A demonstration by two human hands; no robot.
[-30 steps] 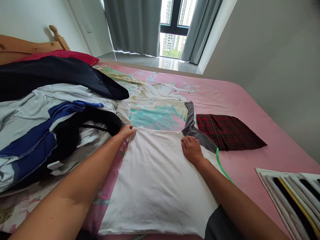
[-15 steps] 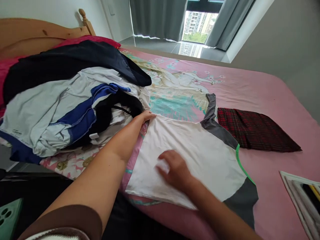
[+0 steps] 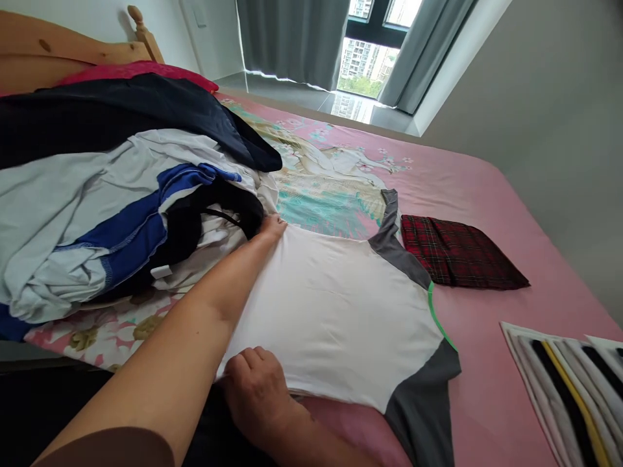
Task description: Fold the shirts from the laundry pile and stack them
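A white T-shirt (image 3: 335, 311) with grey sleeves and a green-edged neckline lies flat on the bed, its hem toward the left. My left hand (image 3: 273, 227) is closed on the far corner of the hem, beside the clothes pile. At the near hem corner, my right hand (image 3: 257, 386) has its fingers curled over the fabric. Between the two hands the hem is stretched fairly straight, partly hidden behind my left forearm.
A heap of unfolded clothes (image 3: 121, 175) in white, blue and black fills the left side. Beyond the shirt's collar lies a folded red plaid garment (image 3: 460, 253). Folded striped fabric (image 3: 559, 376) sits at the lower right on the pink bedsheet (image 3: 491, 311).
My right hand has moved left and toward me from above the shirt's middle to the near hem corner and closed there. My left hand keeps its hold. The view has shifted right.
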